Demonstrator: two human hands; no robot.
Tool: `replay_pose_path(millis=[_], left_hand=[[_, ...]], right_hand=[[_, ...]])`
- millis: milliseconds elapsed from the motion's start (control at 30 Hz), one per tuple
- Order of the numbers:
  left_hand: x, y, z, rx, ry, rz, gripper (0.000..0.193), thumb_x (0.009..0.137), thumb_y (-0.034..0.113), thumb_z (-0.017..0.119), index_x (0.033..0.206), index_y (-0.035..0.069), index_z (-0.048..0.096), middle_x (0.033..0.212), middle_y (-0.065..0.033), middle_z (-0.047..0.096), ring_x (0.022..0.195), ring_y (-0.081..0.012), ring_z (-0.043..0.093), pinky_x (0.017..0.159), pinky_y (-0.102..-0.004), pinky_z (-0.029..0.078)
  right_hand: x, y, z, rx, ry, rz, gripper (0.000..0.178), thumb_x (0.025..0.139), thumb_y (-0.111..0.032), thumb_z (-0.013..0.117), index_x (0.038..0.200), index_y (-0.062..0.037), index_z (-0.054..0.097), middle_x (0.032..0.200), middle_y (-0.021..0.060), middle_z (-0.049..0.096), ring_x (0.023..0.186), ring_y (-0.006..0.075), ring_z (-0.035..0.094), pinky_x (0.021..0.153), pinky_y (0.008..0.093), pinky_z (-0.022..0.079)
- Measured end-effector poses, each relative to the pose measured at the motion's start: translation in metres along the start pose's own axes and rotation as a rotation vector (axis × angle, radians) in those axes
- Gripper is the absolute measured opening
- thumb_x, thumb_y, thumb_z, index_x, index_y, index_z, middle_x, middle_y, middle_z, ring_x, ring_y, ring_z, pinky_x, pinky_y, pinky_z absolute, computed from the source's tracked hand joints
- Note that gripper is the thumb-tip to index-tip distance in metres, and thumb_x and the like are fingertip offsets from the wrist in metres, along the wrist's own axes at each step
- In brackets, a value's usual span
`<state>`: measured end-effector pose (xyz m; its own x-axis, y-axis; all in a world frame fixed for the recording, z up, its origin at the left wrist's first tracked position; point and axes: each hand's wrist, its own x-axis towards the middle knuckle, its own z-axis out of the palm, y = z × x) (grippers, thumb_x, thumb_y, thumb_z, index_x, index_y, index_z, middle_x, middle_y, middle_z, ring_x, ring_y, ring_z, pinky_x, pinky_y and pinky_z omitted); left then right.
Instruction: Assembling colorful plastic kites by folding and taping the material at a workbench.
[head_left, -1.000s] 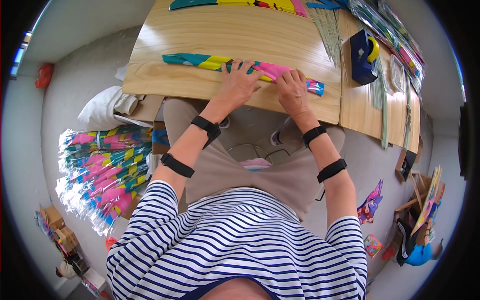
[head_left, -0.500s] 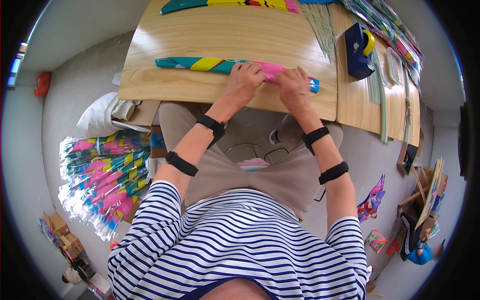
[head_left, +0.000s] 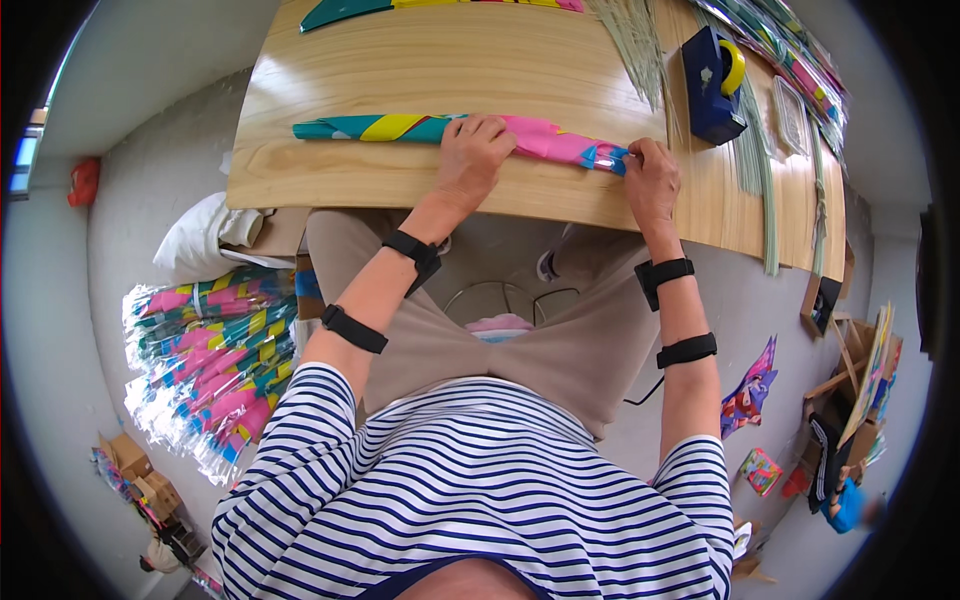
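The rolled sheet (head_left: 545, 139) looks like thin, glossy plastic, the tabletop (head_left: 450, 70) smooth wood with a soft sheen, the striped shirt (head_left: 470, 470) matt cloth, and the bundled rolls (head_left: 215, 365) shiny, crinkled plastic film.

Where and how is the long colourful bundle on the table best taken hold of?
Probably at two spots, from above and the near side: its middle, where the left hand is, and its blue right end, by the right hand. The bundle is long and narrow and lies lengthwise along the table's near edge, so one grip might let an end sag.
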<state>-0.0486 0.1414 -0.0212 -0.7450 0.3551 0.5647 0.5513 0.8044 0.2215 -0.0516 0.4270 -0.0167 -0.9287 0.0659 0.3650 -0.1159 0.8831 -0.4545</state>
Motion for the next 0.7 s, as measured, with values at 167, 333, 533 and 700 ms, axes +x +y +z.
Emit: replay_pose_path(millis=[167,333,533,700], left_hand=[[-0.003,-0.002,0.001,-0.005,0.027,-0.011,0.015,0.078,0.012,0.071,0.093,0.012,0.069,0.101,-0.0036,0.067,0.102,-0.0252,0.062,0.088,-0.0402,0.046],[-0.002,0.001,0.000,-0.025,0.013,-0.016,0.018,0.077,0.013,0.074,0.094,0.013,0.070,0.101,-0.0032,0.067,0.102,-0.0252,0.062,0.088,-0.0401,0.045],[-0.005,0.001,-0.002,-0.042,-0.003,-0.043,0.017,0.078,0.013,0.074,0.094,0.012,0.070,0.102,-0.0025,0.066,0.103,-0.0244,0.061,0.089,-0.0400,0.044],[-0.003,0.002,0.000,-0.048,0.016,-0.043,0.015,0.080,0.013,0.073,0.094,0.013,0.070,0.102,-0.0019,0.066,0.103,-0.0238,0.061,0.089,-0.0401,0.044]], right_hand=[[0.007,-0.022,0.002,0.022,-0.023,-0.059,0.015,0.075,-0.013,0.074,0.088,-0.0109,0.067,0.088,0.0074,0.063,0.092,0.0305,0.060,0.082,0.0434,0.044],[0.018,-0.020,0.018,0.082,-0.091,-0.079,0.013,0.076,-0.011,0.071,0.088,-0.0133,0.067,0.086,0.0080,0.060,0.090,0.0299,0.059,0.080,0.0432,0.043],[0.022,-0.023,0.022,-0.277,0.069,-0.412,0.007,0.079,-0.009,0.067,0.082,-0.0136,0.064,0.086,0.0075,0.059,0.088,0.0277,0.060,0.073,0.0437,0.041],[0.016,-0.015,0.024,-0.123,0.029,-0.165,0.007,0.079,-0.008,0.068,0.084,-0.0118,0.064,0.088,0.0069,0.061,0.090,0.0281,0.061,0.078,0.0432,0.042]])
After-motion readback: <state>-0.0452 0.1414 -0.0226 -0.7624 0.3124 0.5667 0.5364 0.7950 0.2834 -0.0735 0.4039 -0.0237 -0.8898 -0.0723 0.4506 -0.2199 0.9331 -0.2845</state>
